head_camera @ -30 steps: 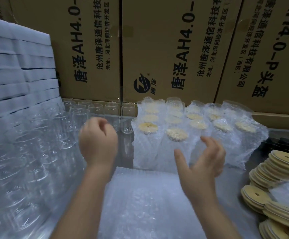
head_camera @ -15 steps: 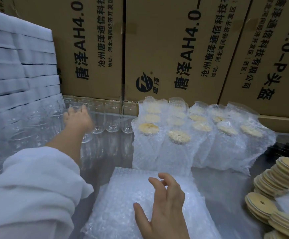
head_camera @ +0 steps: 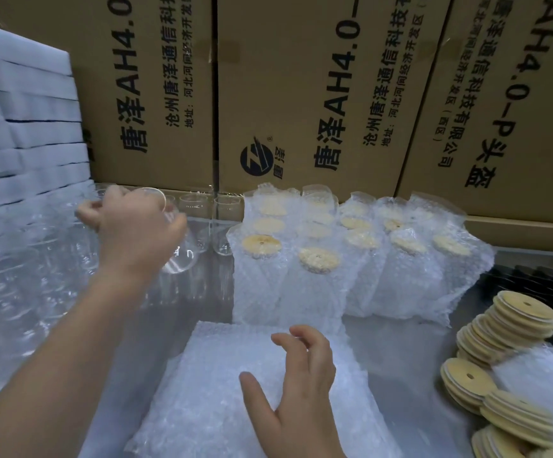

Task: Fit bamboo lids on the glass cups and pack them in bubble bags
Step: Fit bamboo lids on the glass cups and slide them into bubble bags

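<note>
One glass cup (head_camera: 179, 256) gripped in left hand (head_camera: 136, 233); right hand (head_camera: 301, 401) slack, empty, over near bubble bags (head_camera: 209, 385); lift clear of neighbouring cups (head_camera: 195, 206)

A packing workshop: stacked shipping cartons (head_camera: 318, 94) behind rows of bagged cups (head_camera: 351, 259).

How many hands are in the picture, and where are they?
2. The left hand grips a glass cup at the left, by the empty cups. The right hand is low in the middle, above the stack of bubble bags.
</note>
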